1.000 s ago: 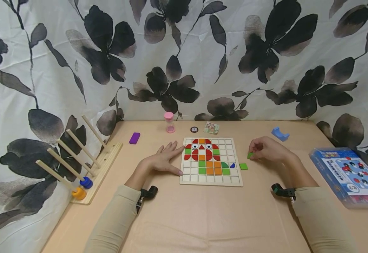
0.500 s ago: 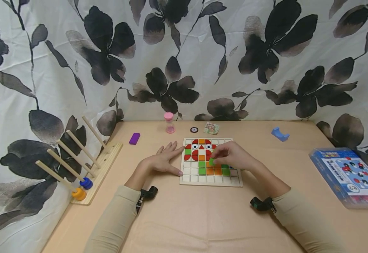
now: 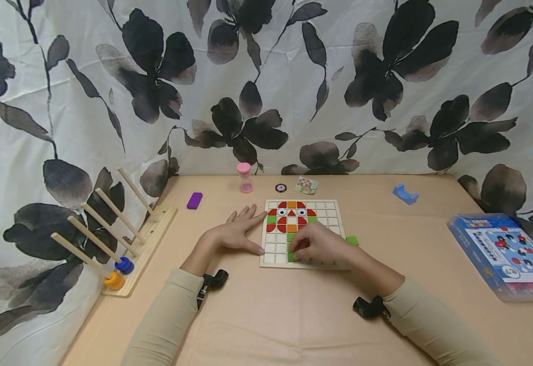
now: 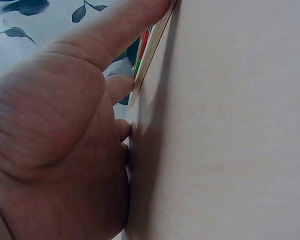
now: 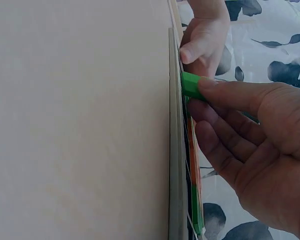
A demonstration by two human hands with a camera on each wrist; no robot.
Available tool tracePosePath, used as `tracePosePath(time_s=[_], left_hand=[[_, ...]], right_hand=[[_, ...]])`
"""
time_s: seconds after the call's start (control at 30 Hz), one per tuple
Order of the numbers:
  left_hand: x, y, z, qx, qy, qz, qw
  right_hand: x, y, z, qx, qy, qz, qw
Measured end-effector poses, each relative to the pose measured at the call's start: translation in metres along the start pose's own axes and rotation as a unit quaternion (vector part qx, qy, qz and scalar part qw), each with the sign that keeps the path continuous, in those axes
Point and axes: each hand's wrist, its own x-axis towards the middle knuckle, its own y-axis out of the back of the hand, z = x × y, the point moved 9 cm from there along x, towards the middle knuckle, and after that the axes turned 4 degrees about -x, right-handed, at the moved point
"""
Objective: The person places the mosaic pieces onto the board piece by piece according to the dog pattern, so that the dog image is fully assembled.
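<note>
A square white grid board (image 3: 270,258) lies on the table, bearing a red, orange and green tile figure with two eye tiles. My left hand (image 3: 233,235) rests spread at the board's left side, thumb and index fingertip right at its edge. With thumb and fingertips my right hand (image 3: 321,243) pinches a green square tile (image 5: 191,85), low over the lower left part of the figure. That hand covers the lower tiles in the head view. A second green tile (image 3: 352,240) lies just off the board's right edge.
Behind the board stand a pink sand timer (image 3: 245,178), a round black disc (image 3: 281,188) and a small picture card (image 3: 306,185). A purple block (image 3: 195,200) and a wooden peg rack (image 3: 156,223) are left; a blue curved piece (image 3: 406,194) and a plastic box (image 3: 504,254) are right.
My right hand has picked a green tile off the table right of the board and carried it left over the board, to the figure's lower left. My left hand has stayed put.
</note>
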Motion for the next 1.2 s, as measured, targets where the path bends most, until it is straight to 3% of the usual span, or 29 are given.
tracePosePath(time_s=[0.2,0.47,0.7,0.83,0.97,1.1,1.2], left_hand=[[0.0,0.0,0.001,0.002,-0.006,0.003,1.0],[-0.001,0.0,0.001,0.003,-0.005,0.0,1.0],[0.0,0.0,0.002,0.011,-0.009,0.003,0.9999],[0.0,0.001,0.003,0.004,-0.008,0.002,1.0],[0.001,0.001,0.003,0.003,-0.008,0.003,1.0],[0.001,0.001,0.002,0.006,-0.009,0.005,0.9999],[0.0,0.001,0.002,0.009,-0.01,0.006,0.9999]], right_hand=[[-0.002,-0.004,-0.002,-0.03,-0.011,-0.009,0.999],[-0.003,-0.007,-0.007,-0.121,0.003,-0.006,0.993],[-0.004,-0.006,-0.007,-0.146,0.013,-0.006,0.989],[-0.009,0.012,-0.005,-0.123,0.012,0.0,0.992],[-0.019,0.045,-0.002,-0.091,0.019,0.02,0.995],[-0.032,0.079,0.021,-0.057,-0.016,0.043,0.997],[-0.043,0.095,0.048,-0.033,-0.053,0.035,0.997]])
